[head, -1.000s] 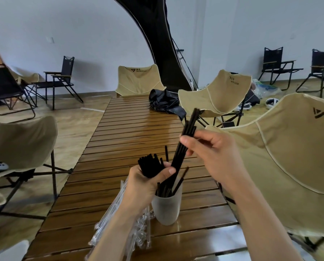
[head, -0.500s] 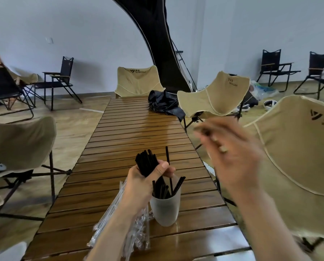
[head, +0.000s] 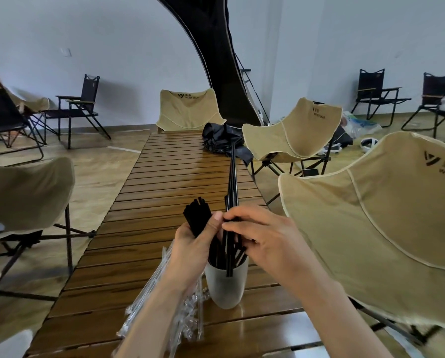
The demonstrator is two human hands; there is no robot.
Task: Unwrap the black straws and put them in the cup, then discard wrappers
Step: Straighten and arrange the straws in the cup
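Observation:
A frosted white cup (head: 226,288) stands on the slatted wooden table (head: 164,202) and has several black straws in it. My left hand (head: 194,249) grips a bundle of black straws (head: 197,218) just left of the cup. My right hand (head: 265,241) pinches a few long black straws (head: 233,182) that stand nearly upright, their lower ends reaching down in front of the cup. A heap of clear plastic wrappers (head: 164,306) lies on the table under my left forearm.
A black cloth bundle (head: 222,140) lies at the table's far right. Beige folding chairs (head: 371,223) stand close on the right, another (head: 22,192) on the left, one (head: 188,109) at the far end. Black chairs line the walls.
My right hand swung away to the right and blurred, then came back to the cup, now pinching long straws upright beside my left thumb. The left hand kept its bundle in place.

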